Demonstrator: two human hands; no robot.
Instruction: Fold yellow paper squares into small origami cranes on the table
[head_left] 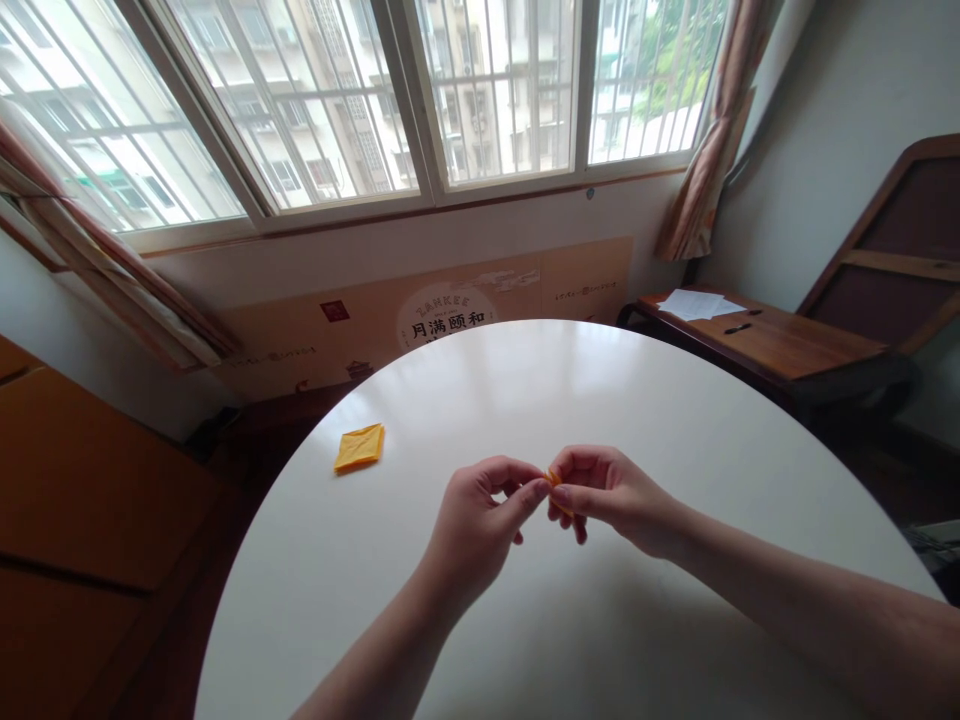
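Left hand [474, 522]: I see it angled up from lower left, thumb and forefinger pinching the yellow piece [553, 478].
Right hand [619, 497]: reaching in from my right, fingers curled, grip closed on that piece.
Yellow piece: mostly hidden between both hands, above the white counter [645, 385].
Folded yellow square [360, 448]: on the counter, farther left.

Fingers [517, 507] hide most of the orange piece [554, 478] from me; my view cuts off the white table [292, 600] along its near edge; I can't read the papers [696, 304].

Yellow piece [554, 478], yellow square [360, 449], white table [525, 390]
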